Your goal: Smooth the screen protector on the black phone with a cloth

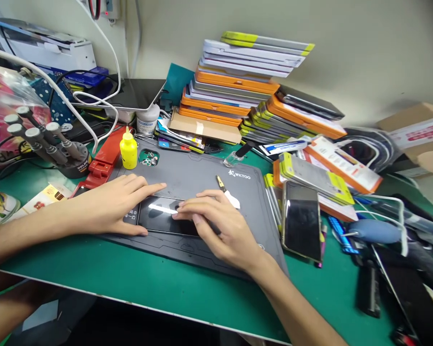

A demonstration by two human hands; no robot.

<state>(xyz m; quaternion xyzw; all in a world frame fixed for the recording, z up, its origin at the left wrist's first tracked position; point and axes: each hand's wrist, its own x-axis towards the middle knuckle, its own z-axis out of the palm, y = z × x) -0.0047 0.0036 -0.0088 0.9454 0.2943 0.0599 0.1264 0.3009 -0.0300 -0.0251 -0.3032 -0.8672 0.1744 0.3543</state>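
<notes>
A phone (159, 216) with a dark, glossy screen lies flat on a grey work mat (187, 173), a bright streak of light reflected in it. My left hand (124, 204) rests over the phone's left end, thumb and index finger spread along its two long edges. Over the right part of the screen is my right hand (220, 223), fingers bent, with the fingertips on or just above the glass; the thumb sits apart from the index tip. Behind that hand lies a small tool with a brass-coloured tip and white end (222, 185).
A yellow bottle (129, 150) and a screwdriver stand (74, 161) are at the left. Stacked orange and grey boxes (220, 91) rise at the back. Another phone (302, 221) lies right of the mat, near a blue blower bulb (375, 231). The green table's front edge (140, 305) runs close to me.
</notes>
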